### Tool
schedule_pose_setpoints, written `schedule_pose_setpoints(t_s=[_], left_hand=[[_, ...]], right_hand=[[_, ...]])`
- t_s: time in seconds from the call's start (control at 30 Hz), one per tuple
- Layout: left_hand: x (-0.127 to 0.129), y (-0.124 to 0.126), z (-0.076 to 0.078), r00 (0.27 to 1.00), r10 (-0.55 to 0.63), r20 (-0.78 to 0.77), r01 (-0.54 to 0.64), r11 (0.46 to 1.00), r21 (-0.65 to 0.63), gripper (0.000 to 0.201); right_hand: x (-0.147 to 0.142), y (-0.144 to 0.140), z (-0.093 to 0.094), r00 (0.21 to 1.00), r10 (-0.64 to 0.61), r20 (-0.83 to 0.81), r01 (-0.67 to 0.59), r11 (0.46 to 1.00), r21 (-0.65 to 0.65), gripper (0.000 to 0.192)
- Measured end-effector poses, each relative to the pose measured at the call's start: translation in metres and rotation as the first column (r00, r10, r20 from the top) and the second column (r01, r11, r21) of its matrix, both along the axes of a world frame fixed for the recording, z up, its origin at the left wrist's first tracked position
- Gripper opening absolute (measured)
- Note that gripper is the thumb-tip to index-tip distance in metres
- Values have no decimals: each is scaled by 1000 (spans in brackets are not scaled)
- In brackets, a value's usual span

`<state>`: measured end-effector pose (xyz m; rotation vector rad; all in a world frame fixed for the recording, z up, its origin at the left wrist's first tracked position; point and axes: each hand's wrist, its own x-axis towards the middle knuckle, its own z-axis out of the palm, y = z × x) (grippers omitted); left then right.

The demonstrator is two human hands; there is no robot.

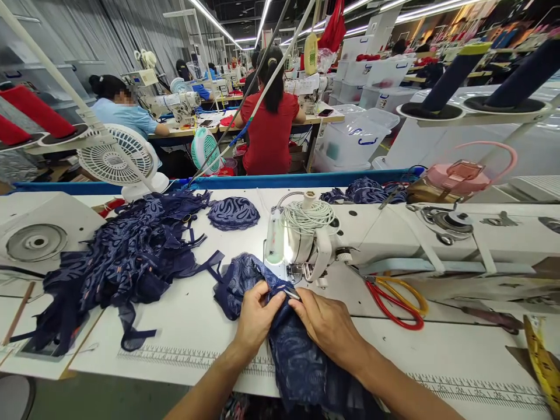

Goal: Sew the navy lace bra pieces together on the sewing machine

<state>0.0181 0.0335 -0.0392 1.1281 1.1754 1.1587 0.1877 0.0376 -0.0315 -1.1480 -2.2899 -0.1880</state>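
A navy lace bra piece (pixel 301 356) lies in front of the sewing machine (pixel 308 245), one end draping over the table's front edge. My left hand (pixel 258 312) is closed on its cloth, thumb and fingers pinching an edge just before the needle area. Close beside it, my right hand (pixel 326 324) is closed too, with a small silvery metal tip (pixel 292 293) showing at its fingertips against the cloth. That looks like the end of small thread snips, mostly hidden in the hand. A lace cup (pixel 240 280) of the cloth sits left of the machine's foot.
Piled navy lace pieces (pixel 131 251) cover the left of the table, with a lone lace cup (pixel 233 213) behind. Scissors with red and yellow handles (pixel 398 300) lie under the machine arm. A yellow tape measure (pixel 540 361) hangs at right. Two co-workers sit ahead beyond a white fan (pixel 118 154).
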Motion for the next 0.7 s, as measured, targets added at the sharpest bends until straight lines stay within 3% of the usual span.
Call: schedule_pose_setpoints(t_s=[0.7], left_hand=[[-1, 0, -1, 1000, 13, -4, -13, 1000, 12, 20]], right_hand=[[1, -1, -3, 1000, -9, -12, 8, 999, -33, 23]])
